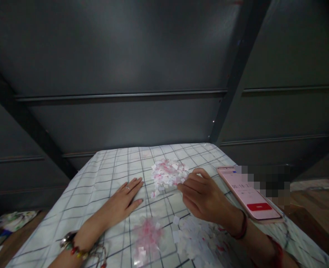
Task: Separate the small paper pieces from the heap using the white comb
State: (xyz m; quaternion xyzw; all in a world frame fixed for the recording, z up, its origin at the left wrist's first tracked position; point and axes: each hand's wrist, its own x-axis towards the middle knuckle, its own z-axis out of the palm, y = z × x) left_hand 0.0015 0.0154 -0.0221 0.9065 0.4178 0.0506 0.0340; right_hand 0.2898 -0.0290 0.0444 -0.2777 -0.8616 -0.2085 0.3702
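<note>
My left hand (pixel 128 197) lies flat on the checked tablecloth (pixel 111 167), fingers stretched out, a ring on one finger. Just right of its fingertips is a heap of small white and pink pieces (pixel 168 173), which look like paper or film scraps. My right hand (pixel 199 193) hovers at the right edge of this heap, fingers curled into a pinch; whatever is between the fingertips is too small to tell. Nearer to me lies a clump of pink, see-through pieces (pixel 149 232). A larger spread of mostly white pieces (pixel 199 240) lies below my right hand and wrist, which partly hide it.
A pink phone (pixel 249 193) with a timer on its screen lies along the table's right edge. Behind the table stands a dark panelled wall (pixel 142 123). Printed cloth (pixel 16 219) lies low at the left, beyond the table edge.
</note>
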